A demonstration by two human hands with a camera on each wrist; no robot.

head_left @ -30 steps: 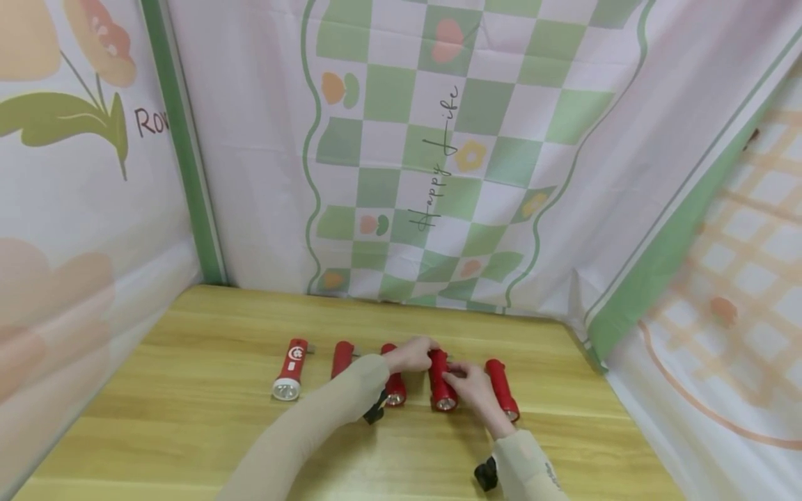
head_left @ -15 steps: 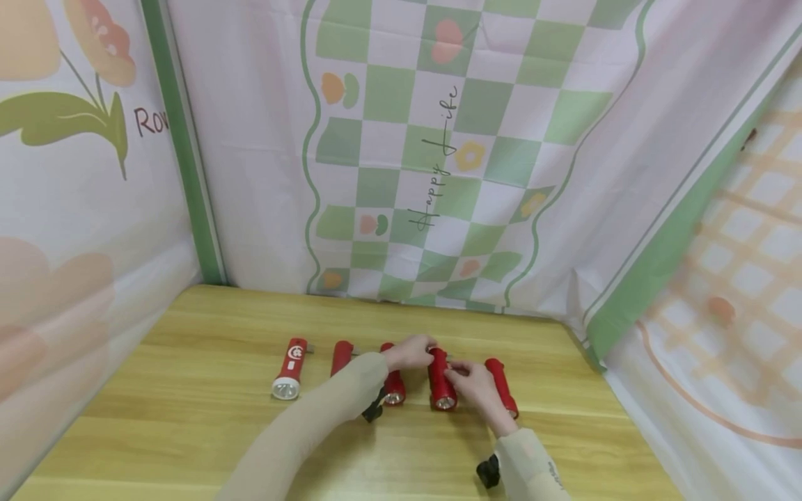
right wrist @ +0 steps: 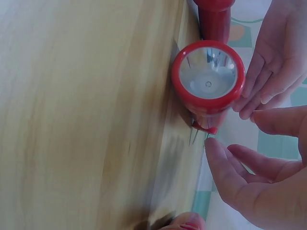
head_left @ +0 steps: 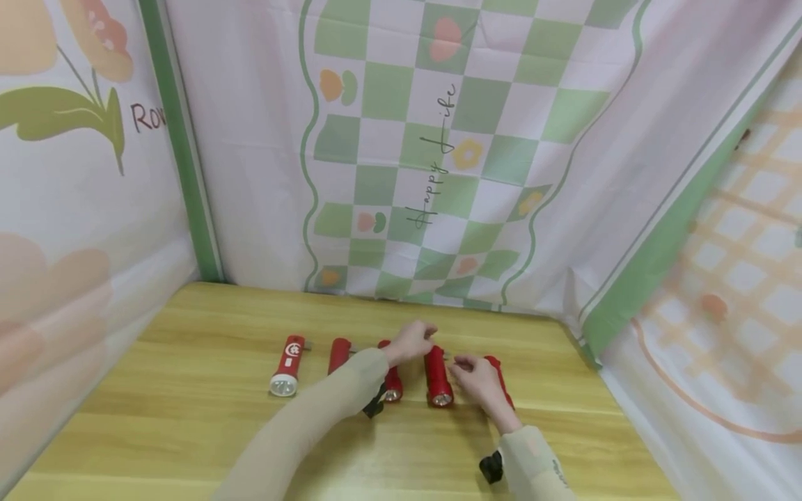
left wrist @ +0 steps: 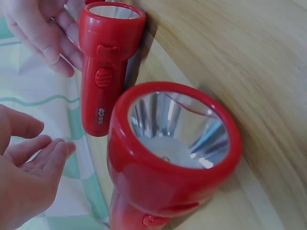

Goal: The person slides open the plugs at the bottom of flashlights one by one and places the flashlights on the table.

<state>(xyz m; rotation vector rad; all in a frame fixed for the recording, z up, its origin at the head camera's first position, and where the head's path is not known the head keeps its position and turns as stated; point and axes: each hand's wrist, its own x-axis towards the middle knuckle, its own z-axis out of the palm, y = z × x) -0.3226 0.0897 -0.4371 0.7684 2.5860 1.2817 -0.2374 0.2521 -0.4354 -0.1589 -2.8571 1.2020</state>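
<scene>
A red flashlight (head_left: pixel 438 379) lies on the wooden table between my two hands, lens toward me, with metal plug prongs (right wrist: pixel 194 135) sticking out at its tail end. My left hand (head_left: pixel 412 342) is just off the flashlight's tail, fingers loosely bent around nothing. On the other side my right hand (head_left: pixel 479 383) hovers beside the body, thumb and fingers apart in the right wrist view. Another red flashlight (left wrist: pixel 168 153), partly under my left wrist, looms close in the left wrist view. The rightmost flashlight (head_left: pixel 499 379) is partly hidden behind my right hand.
A red flashlight with a white head (head_left: pixel 289 365) lies at the left end of the row. Beside it another red flashlight (head_left: pixel 339 353) is partly covered by my left sleeve. Patterned curtains (head_left: pixel 438 174) enclose the wooden table (head_left: pixel 188 417) at the back and sides.
Both hands have let go of the flashlight between them. The left hand has lifted slightly up from its tail, and the right hand has drawn back to the right.
</scene>
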